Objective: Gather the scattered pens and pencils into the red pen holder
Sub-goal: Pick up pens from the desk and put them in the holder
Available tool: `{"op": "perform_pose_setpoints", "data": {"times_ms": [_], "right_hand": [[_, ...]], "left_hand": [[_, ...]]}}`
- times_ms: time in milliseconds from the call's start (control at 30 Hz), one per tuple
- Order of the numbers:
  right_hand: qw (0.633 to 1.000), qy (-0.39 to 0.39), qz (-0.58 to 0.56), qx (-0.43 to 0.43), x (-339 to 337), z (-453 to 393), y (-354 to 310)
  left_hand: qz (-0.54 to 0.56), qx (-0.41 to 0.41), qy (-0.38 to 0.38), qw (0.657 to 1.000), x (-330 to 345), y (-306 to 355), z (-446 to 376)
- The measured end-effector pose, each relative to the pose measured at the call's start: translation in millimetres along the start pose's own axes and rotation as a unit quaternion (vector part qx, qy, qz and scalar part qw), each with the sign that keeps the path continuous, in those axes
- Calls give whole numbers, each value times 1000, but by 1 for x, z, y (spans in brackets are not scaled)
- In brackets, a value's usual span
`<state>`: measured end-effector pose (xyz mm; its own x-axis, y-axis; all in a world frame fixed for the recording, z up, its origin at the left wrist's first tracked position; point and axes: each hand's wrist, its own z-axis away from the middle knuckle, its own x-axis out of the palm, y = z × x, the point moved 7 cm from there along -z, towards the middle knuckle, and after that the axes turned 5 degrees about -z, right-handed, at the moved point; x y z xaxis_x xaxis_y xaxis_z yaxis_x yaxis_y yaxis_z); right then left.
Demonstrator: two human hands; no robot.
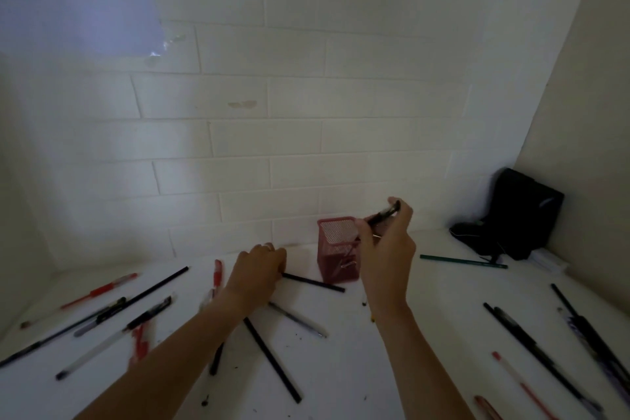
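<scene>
A red mesh pen holder (335, 261) stands upright near the back wall, with a paper clip on its front. My right hand (387, 249) hovers just right of its rim, pinching a black pen (385, 213) tilted above the opening. My left hand (257, 268) rests on the table left of the holder, fingers closed on the end of a black pencil (315, 282) that lies flat. Several black and red pens and pencils lie scattered on the white table (392, 361), on both sides.
A green pencil (463, 261) lies at the right of the holder. A black bag (514, 215) leans in the back right corner beside a small white box (549, 262). A white brick wall closes the back; a paper sheet (78, 0) hangs top left.
</scene>
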<state>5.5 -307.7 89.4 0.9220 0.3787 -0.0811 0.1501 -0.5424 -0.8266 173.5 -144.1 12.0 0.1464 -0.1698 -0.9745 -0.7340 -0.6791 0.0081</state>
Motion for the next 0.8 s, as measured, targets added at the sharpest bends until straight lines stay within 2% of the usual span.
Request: {"op": "perform_pose_setpoints", "data": {"times_ms": [100,200,300,433,567,800], "right_hand": [[997,-13,71,-26,3,6,0],[994,-37,98,-27,8,5,3],[984,-48,156,-77,14,4,5],[975,-41,192,-108,17,7,7],[983,-38,158,-89,13,6,10],[988,-137,60,-25,28,10,20]], "left_hand": [[15,-11,8,1000,-6,-5,0],[93,-32,19,995,-21,-15,-2],[218,-9,68,974,-58,-13,-5],[306,8,127,944,-115,-3,-8],[433,-20,180,883,-140,11,-15],[520,-23,326,789,-161,40,-25]]}}
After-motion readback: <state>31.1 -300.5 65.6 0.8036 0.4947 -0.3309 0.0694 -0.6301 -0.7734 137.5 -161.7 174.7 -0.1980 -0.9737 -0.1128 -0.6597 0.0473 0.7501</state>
